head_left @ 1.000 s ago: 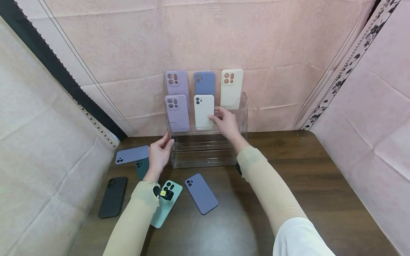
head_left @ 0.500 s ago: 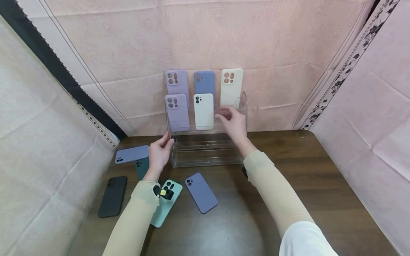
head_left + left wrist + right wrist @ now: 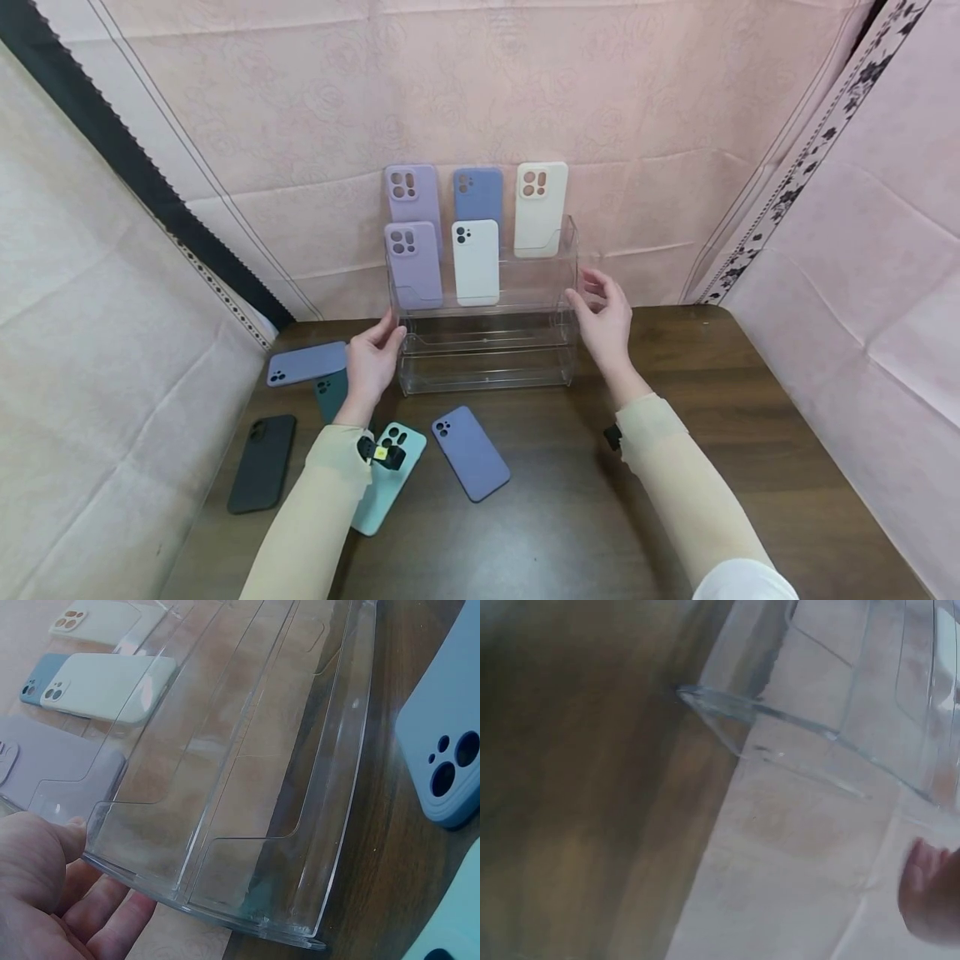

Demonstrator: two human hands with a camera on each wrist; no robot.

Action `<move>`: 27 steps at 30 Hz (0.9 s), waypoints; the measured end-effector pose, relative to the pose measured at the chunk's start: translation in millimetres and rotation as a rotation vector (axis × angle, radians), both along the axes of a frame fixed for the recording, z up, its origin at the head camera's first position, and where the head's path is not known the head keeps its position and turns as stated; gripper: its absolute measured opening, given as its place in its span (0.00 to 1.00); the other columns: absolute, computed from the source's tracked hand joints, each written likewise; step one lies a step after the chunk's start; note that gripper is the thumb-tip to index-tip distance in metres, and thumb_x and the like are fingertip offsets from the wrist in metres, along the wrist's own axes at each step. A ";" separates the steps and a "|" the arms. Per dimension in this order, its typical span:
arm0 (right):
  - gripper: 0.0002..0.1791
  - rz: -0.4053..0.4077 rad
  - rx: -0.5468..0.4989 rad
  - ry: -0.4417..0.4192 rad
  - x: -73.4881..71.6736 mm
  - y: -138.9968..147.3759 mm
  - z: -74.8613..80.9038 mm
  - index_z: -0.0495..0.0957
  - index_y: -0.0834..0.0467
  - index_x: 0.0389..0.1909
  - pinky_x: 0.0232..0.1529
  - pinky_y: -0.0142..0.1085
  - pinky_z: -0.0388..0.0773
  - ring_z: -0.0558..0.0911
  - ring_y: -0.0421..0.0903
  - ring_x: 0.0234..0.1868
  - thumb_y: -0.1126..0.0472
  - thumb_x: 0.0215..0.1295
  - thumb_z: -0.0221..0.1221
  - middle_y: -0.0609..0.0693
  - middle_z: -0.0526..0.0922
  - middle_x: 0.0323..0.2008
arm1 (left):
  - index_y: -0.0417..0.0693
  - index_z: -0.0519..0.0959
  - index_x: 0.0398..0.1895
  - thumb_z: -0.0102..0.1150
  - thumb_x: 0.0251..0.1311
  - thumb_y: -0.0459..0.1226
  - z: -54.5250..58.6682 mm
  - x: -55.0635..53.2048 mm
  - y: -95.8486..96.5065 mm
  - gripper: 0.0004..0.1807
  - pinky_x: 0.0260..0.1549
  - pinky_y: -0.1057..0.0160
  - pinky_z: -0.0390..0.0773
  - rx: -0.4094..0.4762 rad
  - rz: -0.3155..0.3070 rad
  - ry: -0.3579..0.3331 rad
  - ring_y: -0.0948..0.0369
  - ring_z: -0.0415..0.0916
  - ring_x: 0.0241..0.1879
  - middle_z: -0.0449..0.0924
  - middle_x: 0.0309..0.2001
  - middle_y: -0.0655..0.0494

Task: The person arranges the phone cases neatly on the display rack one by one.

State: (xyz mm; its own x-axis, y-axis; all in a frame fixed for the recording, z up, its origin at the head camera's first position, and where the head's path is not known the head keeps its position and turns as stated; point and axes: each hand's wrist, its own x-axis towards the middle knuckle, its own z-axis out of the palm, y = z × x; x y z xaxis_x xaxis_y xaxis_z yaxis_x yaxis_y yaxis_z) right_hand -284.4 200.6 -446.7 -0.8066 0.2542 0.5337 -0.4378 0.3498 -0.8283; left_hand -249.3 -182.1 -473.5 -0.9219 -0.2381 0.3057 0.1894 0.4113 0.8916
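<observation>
A clear tiered display stand (image 3: 487, 385) stands on the table. My left hand (image 3: 371, 362) grips its left side; in the left wrist view the thumb (image 3: 71, 838) lies on the edge, with the fingers behind. By the stand's right side, my right hand (image 3: 606, 321) has its fingers loosely bent and holds nothing; whether it touches the stand I cannot tell. The upper tiers hold a white phone case (image 3: 476, 267), a lilac phone case (image 3: 415, 267), another lilac phone case (image 3: 414, 187), a blue phone case (image 3: 478, 196) and a cream phone case (image 3: 540, 212).
On the table lie a periwinkle phone case (image 3: 471, 454), a mint phone case (image 3: 386, 492), a black phone case (image 3: 262, 462), a dark teal phone case (image 3: 330, 393) and a blue-violet phone case (image 3: 306, 364). A pale cloth (image 3: 637, 125) hangs behind the stand.
My right hand has let go of the white phone case and moved right and down to the stand's right side. The left hand has stayed on the stand's left side.
</observation>
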 end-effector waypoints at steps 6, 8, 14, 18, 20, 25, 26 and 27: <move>0.29 0.155 0.001 -0.195 16.9 12.4 -17.2 0.75 0.58 0.74 0.68 0.45 0.77 0.83 0.56 0.66 0.58 0.77 0.67 0.60 0.83 0.66 | 0.57 0.79 0.72 0.67 0.75 0.42 -1.5 0.0 0.5 0.24 0.60 0.50 0.82 0.003 -0.006 -0.002 0.52 0.83 0.62 0.83 0.64 0.53; 0.28 0.162 0.004 -0.222 21.5 13.6 -22.7 0.76 0.56 0.75 0.68 0.44 0.78 0.83 0.55 0.66 0.58 0.77 0.66 0.59 0.83 0.66 | 0.57 0.79 0.72 0.67 0.75 0.42 -1.8 0.1 0.4 0.24 0.60 0.50 0.82 0.010 -0.006 -0.002 0.52 0.83 0.62 0.83 0.64 0.53; 0.25 0.158 -0.005 -0.209 32.1 10.5 -28.2 0.77 0.62 0.72 0.59 0.25 0.78 0.83 0.58 0.64 0.63 0.78 0.64 0.63 0.85 0.62 | 0.56 0.79 0.72 0.67 0.75 0.43 -1.4 0.2 -0.4 0.24 0.61 0.52 0.81 0.042 -0.013 -0.011 0.53 0.82 0.64 0.82 0.66 0.54; 0.25 0.143 -0.007 -0.196 33.4 8.8 -27.8 0.77 0.66 0.71 0.59 0.26 0.79 0.83 0.60 0.64 0.67 0.76 0.64 0.66 0.84 0.61 | 0.57 0.78 0.73 0.67 0.75 0.43 0.1 0.8 0.1 0.25 0.61 0.53 0.81 0.080 -0.025 -0.038 0.55 0.81 0.64 0.82 0.67 0.54; 0.24 0.133 0.008 -0.187 31.2 9.9 -29.3 0.78 0.65 0.70 0.59 0.28 0.80 0.85 0.59 0.62 0.67 0.76 0.65 0.65 0.85 0.59 | 0.58 0.78 0.73 0.67 0.75 0.43 1.0 1.5 0.5 0.25 0.60 0.55 0.82 0.105 -0.034 -0.054 0.55 0.81 0.64 0.82 0.67 0.55; 0.24 0.143 0.027 -0.173 25.2 14.7 -34.5 0.80 0.63 0.69 0.55 0.24 0.80 0.87 0.59 0.59 0.67 0.74 0.67 0.62 0.87 0.58 | 0.58 0.78 0.74 0.68 0.74 0.42 3.1 3.7 -1.7 0.26 0.55 0.61 0.84 0.161 -0.071 -0.085 0.54 0.81 0.65 0.81 0.68 0.53; 0.24 0.152 0.027 -0.171 25.0 15.1 -34.4 0.80 0.63 0.69 0.54 0.24 0.81 0.87 0.59 0.59 0.67 0.74 0.68 0.63 0.87 0.58 | 0.58 0.78 0.74 0.68 0.74 0.42 3.7 4.6 -2.9 0.27 0.55 0.61 0.84 0.164 -0.076 -0.090 0.53 0.81 0.65 0.81 0.69 0.52; 0.24 0.159 0.031 -0.171 24.3 15.6 -34.8 0.80 0.63 0.69 0.54 0.24 0.81 0.87 0.60 0.59 0.67 0.74 0.68 0.63 0.87 0.58 | 0.57 0.78 0.74 0.68 0.74 0.42 4.2 5.7 -4.3 0.27 0.55 0.62 0.84 0.159 -0.076 -0.092 0.53 0.81 0.65 0.81 0.68 0.52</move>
